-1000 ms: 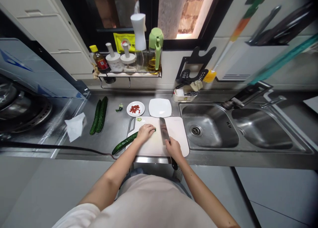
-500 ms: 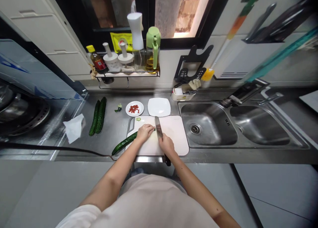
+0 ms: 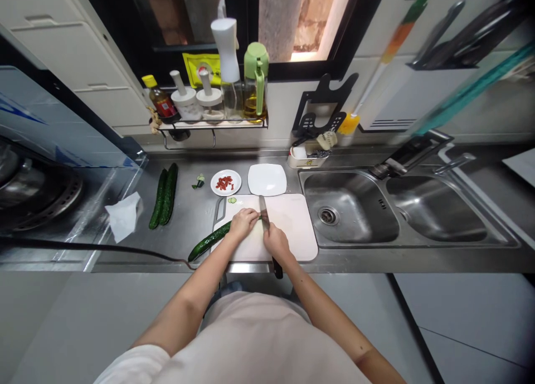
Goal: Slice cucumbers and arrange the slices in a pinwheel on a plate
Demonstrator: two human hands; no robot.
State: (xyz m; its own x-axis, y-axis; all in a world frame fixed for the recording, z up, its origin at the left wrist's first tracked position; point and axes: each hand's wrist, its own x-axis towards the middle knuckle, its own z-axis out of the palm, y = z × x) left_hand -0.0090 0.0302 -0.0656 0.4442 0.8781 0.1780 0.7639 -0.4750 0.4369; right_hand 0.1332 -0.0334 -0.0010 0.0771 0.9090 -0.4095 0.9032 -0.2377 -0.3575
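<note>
A long dark green cucumber (image 3: 209, 242) lies slantwise over the left part of the white cutting board (image 3: 295, 228). My left hand (image 3: 244, 222) is closed over its upper right end, fingers curled together and hiding part of it. My right hand (image 3: 276, 242) grips a kitchen knife (image 3: 263, 207) by its dark handle. The blade points away from me and stands against the cucumber's end, right beside my left fingertips. Pale cucumber slices (image 3: 232, 200) lie at the board's top left.
Two whole cucumbers (image 3: 164, 197) lie on the steel counter at left, near a crumpled white tissue (image 3: 123, 217). Behind the board stand a plate of red bits (image 3: 225, 183) and a square white plate (image 3: 267, 179). A double sink (image 3: 357, 211) is at right.
The knife has shifted slightly left, up to the cucumber's end, with my right hand moving along. My left hand stays on the cucumber, almost unmoved.
</note>
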